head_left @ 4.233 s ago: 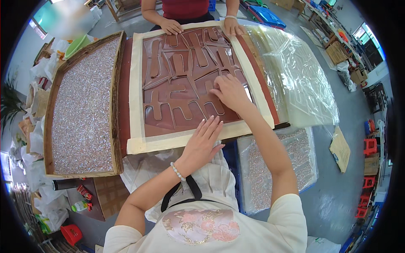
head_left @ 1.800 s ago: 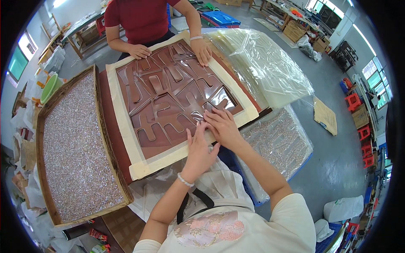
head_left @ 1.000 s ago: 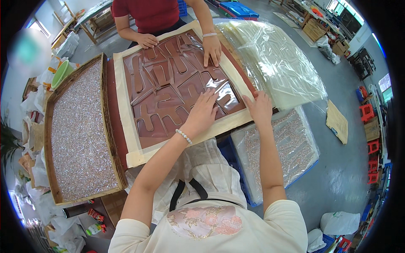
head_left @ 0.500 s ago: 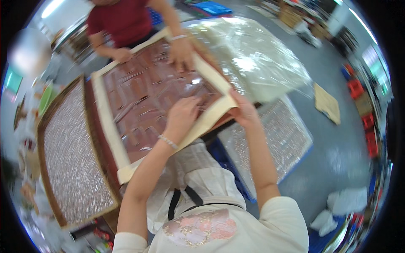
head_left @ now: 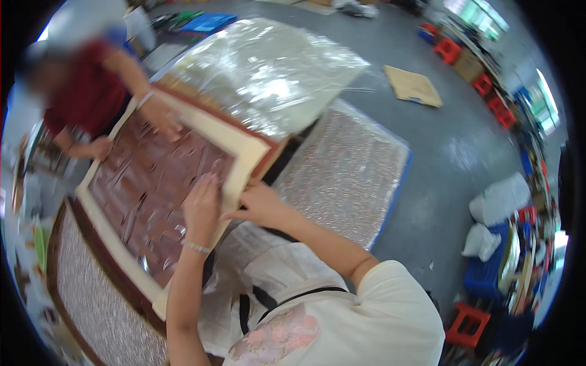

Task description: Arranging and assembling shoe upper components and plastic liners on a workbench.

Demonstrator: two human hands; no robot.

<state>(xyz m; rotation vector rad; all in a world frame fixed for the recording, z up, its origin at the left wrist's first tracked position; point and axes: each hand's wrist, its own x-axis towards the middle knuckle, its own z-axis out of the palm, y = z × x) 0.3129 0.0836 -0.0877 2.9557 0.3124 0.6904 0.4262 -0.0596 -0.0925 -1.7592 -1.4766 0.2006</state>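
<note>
A wide frame with a cream border (head_left: 243, 160) lies before me, and a wrinkled clear plastic sheet (head_left: 160, 165) covers its reddish-brown panel. My left hand (head_left: 202, 204) rests on this sheet beside the near right border, fingers stretched out and close together. At the border's outer edge is my right hand (head_left: 264, 204), its thumb spread away from the fingers; some fingertips are hidden. Across the frame, a co-worker's hand (head_left: 161, 121) lies on the sheet near the far border. The co-worker's other hand (head_left: 101, 148) is at the left border.
On the left stands a brown-edged tray (head_left: 55, 244) with a glittering surface. Shiny clear plastic sheeting (head_left: 274, 67) covers a surface beyond the frame. A glittering panel (head_left: 348, 165) with a blue edge lies to the right. Flat cardboard (head_left: 412, 85) and a red stool (head_left: 469, 324) are on the floor.
The view has swung right, so the frame and co-worker appear farther left. My right hand has shifted from the frame's corner along its edge, and its thumb now points left.
</note>
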